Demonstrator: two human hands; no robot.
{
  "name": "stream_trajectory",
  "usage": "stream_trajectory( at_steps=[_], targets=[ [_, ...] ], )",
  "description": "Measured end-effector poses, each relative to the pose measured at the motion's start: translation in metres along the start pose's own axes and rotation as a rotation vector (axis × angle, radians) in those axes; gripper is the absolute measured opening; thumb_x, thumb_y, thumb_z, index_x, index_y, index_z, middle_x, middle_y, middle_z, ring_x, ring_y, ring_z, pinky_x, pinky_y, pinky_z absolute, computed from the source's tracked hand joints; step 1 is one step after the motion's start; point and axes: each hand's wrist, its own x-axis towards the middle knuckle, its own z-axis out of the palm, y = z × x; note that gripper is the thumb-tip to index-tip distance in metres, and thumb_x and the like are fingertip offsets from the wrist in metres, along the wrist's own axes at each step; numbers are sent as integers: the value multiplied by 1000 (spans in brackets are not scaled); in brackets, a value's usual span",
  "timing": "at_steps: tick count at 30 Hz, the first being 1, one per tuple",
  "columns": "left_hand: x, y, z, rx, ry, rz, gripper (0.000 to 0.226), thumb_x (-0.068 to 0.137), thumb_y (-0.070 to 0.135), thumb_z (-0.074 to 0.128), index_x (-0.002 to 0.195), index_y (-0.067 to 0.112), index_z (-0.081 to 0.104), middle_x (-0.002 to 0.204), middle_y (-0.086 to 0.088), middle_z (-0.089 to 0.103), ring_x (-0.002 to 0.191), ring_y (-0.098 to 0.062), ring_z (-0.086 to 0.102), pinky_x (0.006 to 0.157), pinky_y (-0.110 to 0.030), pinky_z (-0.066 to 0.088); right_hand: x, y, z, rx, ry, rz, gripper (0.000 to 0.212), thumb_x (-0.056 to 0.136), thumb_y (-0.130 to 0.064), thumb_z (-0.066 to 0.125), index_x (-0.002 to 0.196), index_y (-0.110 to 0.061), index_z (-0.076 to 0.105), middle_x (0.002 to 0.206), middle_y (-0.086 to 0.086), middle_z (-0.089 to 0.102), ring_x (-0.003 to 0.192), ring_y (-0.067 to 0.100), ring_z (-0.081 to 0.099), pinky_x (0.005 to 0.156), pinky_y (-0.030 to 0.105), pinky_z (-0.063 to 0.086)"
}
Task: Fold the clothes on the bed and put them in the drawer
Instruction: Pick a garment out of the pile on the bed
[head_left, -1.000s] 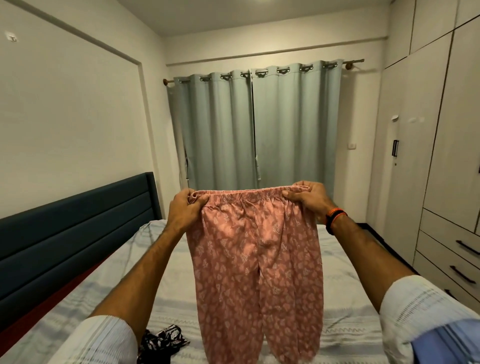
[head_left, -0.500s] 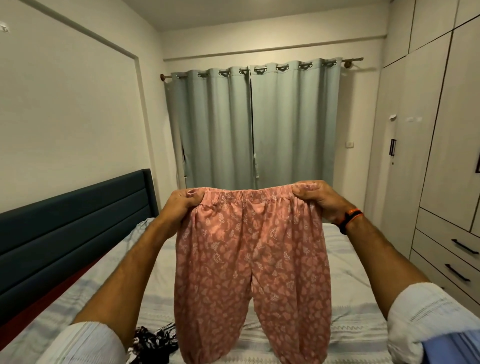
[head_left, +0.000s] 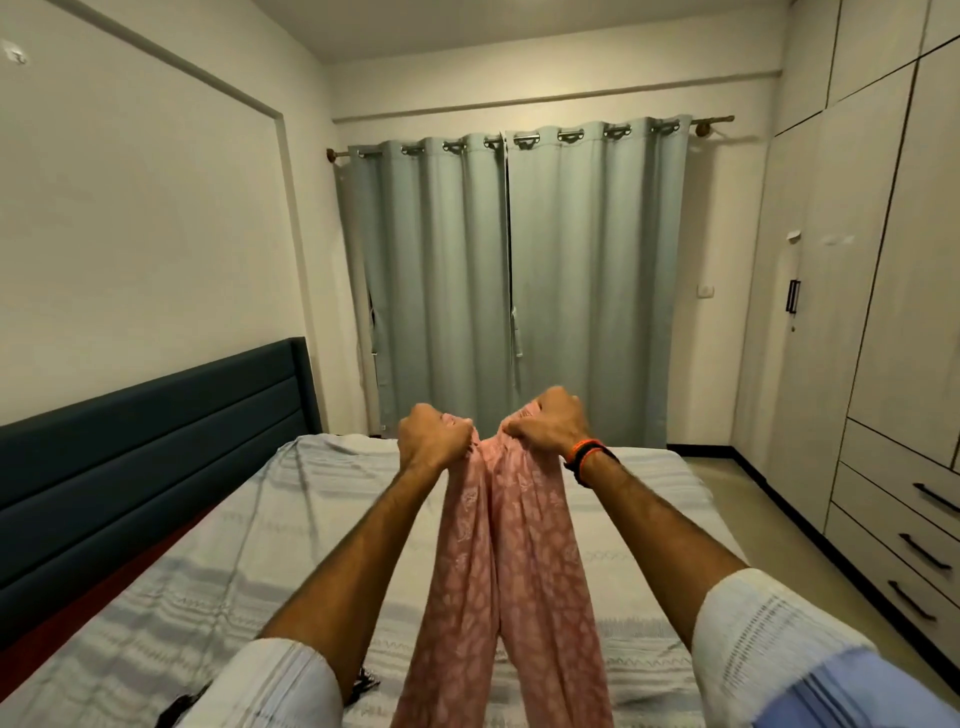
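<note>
My left hand (head_left: 434, 441) and right hand (head_left: 548, 428) each hold a tight grip on one end of the waistband of the pink trousers (head_left: 511, 561), brought nearly together above the bed (head_left: 639, 525), the legs hanging side by side toward me. I judge this the first lengthwise fold, barely begun. A dark garment (head_left: 179, 707) lies unfolded on the bed's near edge, and the drawers (head_left: 904, 540) right of the bed are shut.
</note>
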Motion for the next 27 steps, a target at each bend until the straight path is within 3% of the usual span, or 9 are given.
stream_trajectory(
  at_steps=[3,7,10,13,15,19,22,25,27],
  targets=[
    [-8,7,8,-48,-20,28,28,71,31,71,62,5,70,58,-5,61,65,-26,65,53,-26,40,-1,-8,8,42,-45,-31,27,68,-27,77,56,-4,68,54,12,56,54,16,46,43,25,35],
    [-12,11,11,-75,-37,80,30,75,35,71,63,7,72,63,-8,68,59,-21,63,55,-31,50,-2,-14,10,85,-102,-82,17,79,-22,71,89,-13,80,86,7,76,77,17,66,63,24,50],
    [-15,14,11,-52,-56,113,23,76,28,67,62,10,71,58,-4,63,55,-16,56,53,-29,46,1,-14,13,109,-158,-80,35,86,-26,68,118,-11,70,118,7,70,109,23,64,91,29,52],
    [-19,15,10,-7,-85,135,17,74,18,63,83,15,77,74,-3,72,69,-17,67,65,-31,59,1,-14,16,133,-228,-65,52,90,-22,62,139,-8,51,141,11,55,127,27,53,109,38,42],
    [-23,16,11,12,-95,135,24,74,15,61,91,16,78,79,-4,73,75,-20,69,72,-33,60,1,-14,19,128,-247,-58,53,92,-15,57,143,-9,45,145,12,50,131,27,50,111,38,39],
    [-29,17,10,34,-189,190,28,66,19,53,86,21,73,79,1,71,84,-21,67,80,-38,59,0,-15,22,206,-332,-43,62,90,-8,48,150,-7,32,155,13,36,141,28,36,117,44,31],
    [-31,13,7,10,-309,254,32,78,8,53,101,20,72,87,3,69,89,-18,66,86,-37,57,1,-12,24,209,-376,-65,65,92,-12,50,152,-4,26,157,14,32,143,29,34,117,44,30],
    [-30,10,6,-49,-396,316,43,71,9,53,110,14,71,96,-2,72,95,-21,67,89,-43,57,3,-6,26,155,-302,-104,61,88,-9,59,146,-6,41,146,13,48,133,28,47,111,37,39],
    [-28,9,7,-38,-429,333,47,68,7,56,111,15,72,98,-2,73,95,-19,68,88,-39,58,4,-2,28,159,-193,-116,47,83,-5,61,129,-10,61,126,11,65,116,26,60,100,32,48]
  ],
)
